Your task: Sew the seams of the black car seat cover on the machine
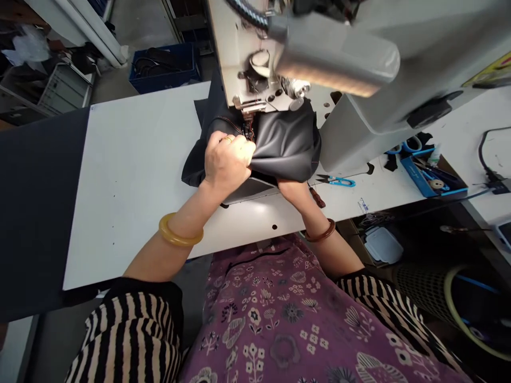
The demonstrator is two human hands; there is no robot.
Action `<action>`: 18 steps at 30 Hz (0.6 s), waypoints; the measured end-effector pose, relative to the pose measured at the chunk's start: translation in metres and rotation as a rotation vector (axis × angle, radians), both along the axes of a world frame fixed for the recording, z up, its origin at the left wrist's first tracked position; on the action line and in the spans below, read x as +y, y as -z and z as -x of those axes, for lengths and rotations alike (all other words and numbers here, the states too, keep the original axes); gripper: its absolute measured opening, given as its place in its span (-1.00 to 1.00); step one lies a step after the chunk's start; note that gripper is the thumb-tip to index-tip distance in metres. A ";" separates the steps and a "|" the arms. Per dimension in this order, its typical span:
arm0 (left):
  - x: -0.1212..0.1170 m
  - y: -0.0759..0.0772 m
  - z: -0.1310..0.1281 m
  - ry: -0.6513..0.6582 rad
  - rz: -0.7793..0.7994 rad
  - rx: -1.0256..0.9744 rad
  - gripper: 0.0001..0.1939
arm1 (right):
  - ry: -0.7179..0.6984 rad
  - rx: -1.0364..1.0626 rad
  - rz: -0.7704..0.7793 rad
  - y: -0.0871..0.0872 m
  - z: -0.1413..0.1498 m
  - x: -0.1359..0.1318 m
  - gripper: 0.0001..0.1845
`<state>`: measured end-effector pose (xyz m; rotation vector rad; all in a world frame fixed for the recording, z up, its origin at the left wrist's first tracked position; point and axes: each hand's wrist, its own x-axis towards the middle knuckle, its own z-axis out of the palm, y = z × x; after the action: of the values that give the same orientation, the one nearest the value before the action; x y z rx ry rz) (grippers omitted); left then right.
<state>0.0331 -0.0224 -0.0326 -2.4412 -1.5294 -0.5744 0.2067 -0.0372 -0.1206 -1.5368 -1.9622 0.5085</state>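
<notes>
A piece of black leather-like material (285, 139) with orange stitching lies bunched under the needle area of a sewing machine (249, 103). My left hand (228, 158), with a ring on one finger, is closed on the material's near edge, just in front of the presser foot. Below the folds on the right, my right hand (293, 190) reaches under the material. Its fingers are hidden there, so its grip does not show. The machine's lit lamp (339, 53) hangs over the work.
Thread snips (337, 181) with blue handles lie right of the material, near a dark brown tool (317, 198). Further right stands a blue box (419, 173) of small tools. The white tabletop (131, 175) stretches left. A blue crate (165, 66) sits on the floor behind.
</notes>
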 end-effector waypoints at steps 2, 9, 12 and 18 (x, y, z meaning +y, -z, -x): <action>0.000 -0.009 -0.002 -0.048 0.067 -0.003 -0.89 | -0.033 -0.103 0.054 -0.013 -0.001 -0.012 -0.67; 0.006 -0.043 -0.010 -0.282 0.290 0.103 -0.87 | -0.177 -0.221 -0.015 -0.054 -0.027 -0.051 -0.67; 0.008 -0.047 -0.012 -0.310 0.296 0.145 -0.82 | -0.131 -0.128 -0.046 -0.055 -0.038 -0.067 -0.72; 0.008 -0.045 -0.014 -0.295 0.273 0.133 -0.74 | -0.292 0.155 -0.218 -0.048 -0.039 -0.089 -0.81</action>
<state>0.0468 -0.0141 0.0124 -2.3113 -1.9706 -0.1539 0.2456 -0.1265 -0.0730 -1.0533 -2.0539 0.4968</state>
